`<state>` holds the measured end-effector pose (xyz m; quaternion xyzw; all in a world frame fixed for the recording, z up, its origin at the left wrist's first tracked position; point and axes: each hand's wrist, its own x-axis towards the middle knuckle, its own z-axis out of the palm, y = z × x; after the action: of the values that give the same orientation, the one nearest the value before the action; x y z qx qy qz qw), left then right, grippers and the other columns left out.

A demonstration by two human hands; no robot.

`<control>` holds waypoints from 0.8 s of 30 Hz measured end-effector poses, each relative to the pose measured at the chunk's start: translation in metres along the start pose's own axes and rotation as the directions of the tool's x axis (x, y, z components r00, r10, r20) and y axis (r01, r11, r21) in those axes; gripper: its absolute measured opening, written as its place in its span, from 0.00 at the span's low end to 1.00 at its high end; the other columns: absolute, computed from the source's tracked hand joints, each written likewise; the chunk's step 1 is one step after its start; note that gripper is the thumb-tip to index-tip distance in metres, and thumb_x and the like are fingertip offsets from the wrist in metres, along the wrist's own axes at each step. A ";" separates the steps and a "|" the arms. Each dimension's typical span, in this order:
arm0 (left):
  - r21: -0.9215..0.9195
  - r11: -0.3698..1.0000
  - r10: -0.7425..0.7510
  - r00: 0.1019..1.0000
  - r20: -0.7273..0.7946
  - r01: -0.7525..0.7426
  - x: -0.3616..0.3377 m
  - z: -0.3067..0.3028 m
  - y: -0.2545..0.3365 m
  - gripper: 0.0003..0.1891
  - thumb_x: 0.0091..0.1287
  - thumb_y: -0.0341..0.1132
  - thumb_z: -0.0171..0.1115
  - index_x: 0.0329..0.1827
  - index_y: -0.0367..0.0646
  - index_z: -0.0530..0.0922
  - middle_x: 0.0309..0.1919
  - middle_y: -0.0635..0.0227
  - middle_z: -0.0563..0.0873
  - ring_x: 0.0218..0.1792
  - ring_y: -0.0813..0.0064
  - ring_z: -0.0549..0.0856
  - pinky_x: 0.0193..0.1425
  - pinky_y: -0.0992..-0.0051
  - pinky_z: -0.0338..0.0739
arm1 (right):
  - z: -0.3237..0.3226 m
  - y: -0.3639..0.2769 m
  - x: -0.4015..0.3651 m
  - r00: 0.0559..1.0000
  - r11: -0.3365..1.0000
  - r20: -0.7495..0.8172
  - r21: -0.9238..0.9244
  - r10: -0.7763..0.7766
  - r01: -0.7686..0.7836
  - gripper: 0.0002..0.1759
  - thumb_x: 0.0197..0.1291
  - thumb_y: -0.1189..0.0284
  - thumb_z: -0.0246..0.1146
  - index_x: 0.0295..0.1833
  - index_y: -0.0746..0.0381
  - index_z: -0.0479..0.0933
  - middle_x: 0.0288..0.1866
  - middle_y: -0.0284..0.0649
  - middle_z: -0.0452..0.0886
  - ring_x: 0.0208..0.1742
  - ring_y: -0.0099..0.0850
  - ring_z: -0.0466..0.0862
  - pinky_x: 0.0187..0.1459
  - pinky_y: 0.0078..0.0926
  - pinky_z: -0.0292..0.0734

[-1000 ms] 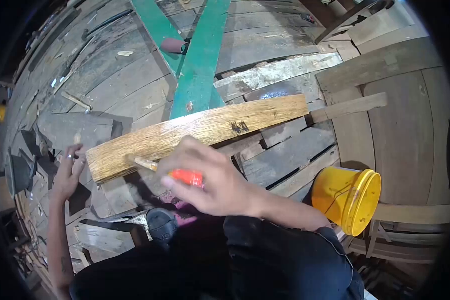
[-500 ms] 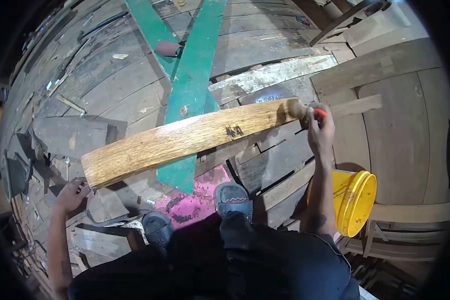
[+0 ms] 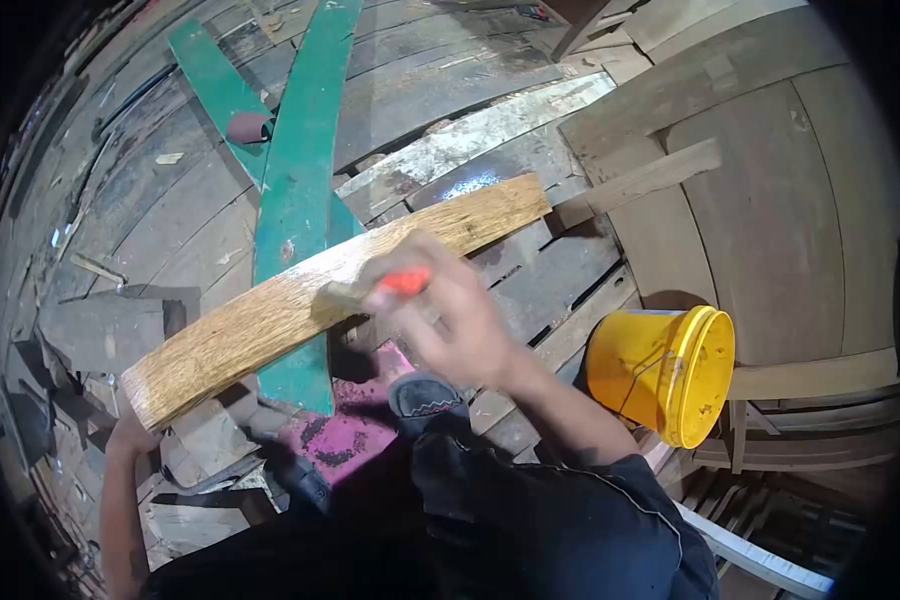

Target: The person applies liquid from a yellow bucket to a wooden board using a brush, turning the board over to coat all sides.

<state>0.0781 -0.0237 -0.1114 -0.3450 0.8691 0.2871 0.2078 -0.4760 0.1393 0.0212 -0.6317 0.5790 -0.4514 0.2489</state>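
Note:
A long wooden plank (image 3: pixel 230 335) with a wet-looking golden-brown face lies slantwise in front of me, across green boards (image 3: pixel 300 180). My right hand (image 3: pixel 460 320), blurred by motion, is closed on a paintbrush (image 3: pixel 402 281) with a red handle. The brush's bristles are over the middle of the plank, near its lower edge. At the plank's left end, my left hand (image 3: pixel 130 437) grips the lower corner, its fingers partly hidden by the wood.
A yellow bucket (image 3: pixel 630 365) stands to my right, beside wooden panels (image 3: pixel 750 220). A dark reddish roll-like object (image 3: pixel 249 127) rests on the green boards. A pink board (image 3: pixel 340 440) lies by my feet on the worn plank floor (image 3: pixel 410 110).
My right hand has swept the brush left, from the plank's right end to its middle. The view has shifted, and my left hand stays at the left end.

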 end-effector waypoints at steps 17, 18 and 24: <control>-0.072 0.980 -0.183 0.983 0.020 0.184 0.000 -0.010 0.038 0.20 0.75 0.49 0.61 0.61 0.46 0.82 0.51 0.56 0.89 0.53 0.56 0.86 0.58 0.62 0.80 | -0.126 0.178 -0.018 0.826 0.798 -0.546 -0.434 0.136 -0.418 0.12 0.70 0.67 0.66 0.54 0.60 0.83 0.46 0.44 0.80 0.43 0.36 0.84 0.48 0.35 0.80; -0.075 0.980 -0.183 0.983 0.020 0.184 0.000 -0.009 0.036 0.20 0.75 0.49 0.61 0.61 0.46 0.82 0.51 0.56 0.89 0.53 0.56 0.86 0.58 0.62 0.80 | -0.110 0.165 -0.017 0.860 0.808 -0.491 -0.446 0.137 -0.384 0.12 0.68 0.68 0.67 0.54 0.58 0.83 0.46 0.44 0.80 0.44 0.39 0.84 0.48 0.36 0.80; -0.116 0.965 -0.222 0.967 0.121 0.236 0.006 -0.024 0.060 0.19 0.75 0.47 0.61 0.61 0.46 0.82 0.47 0.59 0.90 0.50 0.58 0.87 0.56 0.63 0.80 | -0.036 0.080 -0.018 0.981 0.873 -0.188 -0.485 -0.053 -0.046 0.13 0.66 0.72 0.67 0.55 0.57 0.83 0.40 0.43 0.78 0.42 0.40 0.81 0.44 0.36 0.78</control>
<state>0.0266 -0.0064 -0.0751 -0.4402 0.7904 0.3351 0.2629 -0.5459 0.1478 -0.0340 -0.6276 0.6945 -0.3512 0.0230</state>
